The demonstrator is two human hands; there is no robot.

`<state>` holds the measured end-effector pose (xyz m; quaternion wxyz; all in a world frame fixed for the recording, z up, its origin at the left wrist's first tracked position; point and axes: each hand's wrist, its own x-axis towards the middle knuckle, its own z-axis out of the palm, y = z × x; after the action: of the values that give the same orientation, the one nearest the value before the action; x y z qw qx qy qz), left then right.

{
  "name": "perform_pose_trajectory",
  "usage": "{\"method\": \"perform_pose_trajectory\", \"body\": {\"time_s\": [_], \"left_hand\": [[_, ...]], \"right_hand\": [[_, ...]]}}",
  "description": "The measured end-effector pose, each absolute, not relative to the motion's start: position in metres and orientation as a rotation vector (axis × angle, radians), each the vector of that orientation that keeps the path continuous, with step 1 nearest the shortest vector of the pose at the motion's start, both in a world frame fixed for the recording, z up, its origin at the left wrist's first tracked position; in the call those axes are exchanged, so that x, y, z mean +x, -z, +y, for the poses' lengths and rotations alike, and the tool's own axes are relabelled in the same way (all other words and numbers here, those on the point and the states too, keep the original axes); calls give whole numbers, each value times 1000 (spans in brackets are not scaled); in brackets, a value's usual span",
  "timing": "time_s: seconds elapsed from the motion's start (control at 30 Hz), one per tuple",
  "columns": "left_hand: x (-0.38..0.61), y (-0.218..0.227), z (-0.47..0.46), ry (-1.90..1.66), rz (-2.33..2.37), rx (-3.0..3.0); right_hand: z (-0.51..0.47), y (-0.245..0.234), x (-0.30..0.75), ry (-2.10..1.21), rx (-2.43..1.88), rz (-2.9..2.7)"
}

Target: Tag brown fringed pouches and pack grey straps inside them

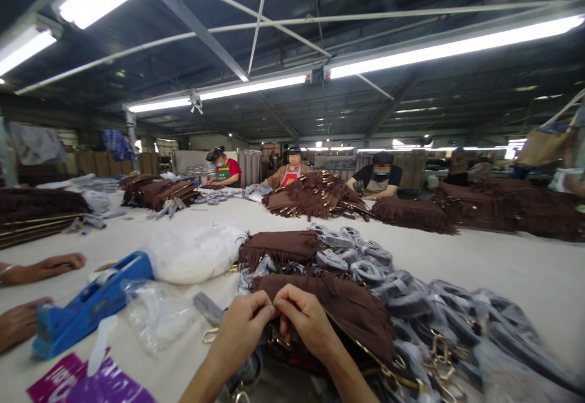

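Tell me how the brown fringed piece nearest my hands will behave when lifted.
The brown piece will probably flex, since its surface is softly creased. Its gold-colored edge may stay firmer, as it runs fairly straight. It might snag on the gray straps crowded against it.

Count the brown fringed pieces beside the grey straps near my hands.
2 visible: the nearer piece by your right hand, the farther piece just beyond it. Others may be hidden underneath.

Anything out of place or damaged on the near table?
No damage or spill visible. Untidiest spot: the heap of grey straps right of the brown fringed piece, its coils jumbled at all angles rather than stacked.
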<state>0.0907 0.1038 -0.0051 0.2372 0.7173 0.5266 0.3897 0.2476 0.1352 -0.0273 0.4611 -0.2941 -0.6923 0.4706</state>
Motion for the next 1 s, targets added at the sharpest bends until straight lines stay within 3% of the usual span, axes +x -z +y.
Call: {"method": "perform_pose_trajectory", "body": {"time_s": [0.5,0.73,0.87,1.0], "left_hand": [[102,18,97,-986,1713,2171],[100,22,101,-1084,1624,2176],[86,14,99,-1188,1394,2193],[67,16,90,-941,1435,2301]], "right_hand": [[131,21,255,-907,-769,-1924],[132,21,257,-863,-795,-1987],[132,17,254,-972,-814,-1836],[132,16,255,-1091,-799,-1757]]}}
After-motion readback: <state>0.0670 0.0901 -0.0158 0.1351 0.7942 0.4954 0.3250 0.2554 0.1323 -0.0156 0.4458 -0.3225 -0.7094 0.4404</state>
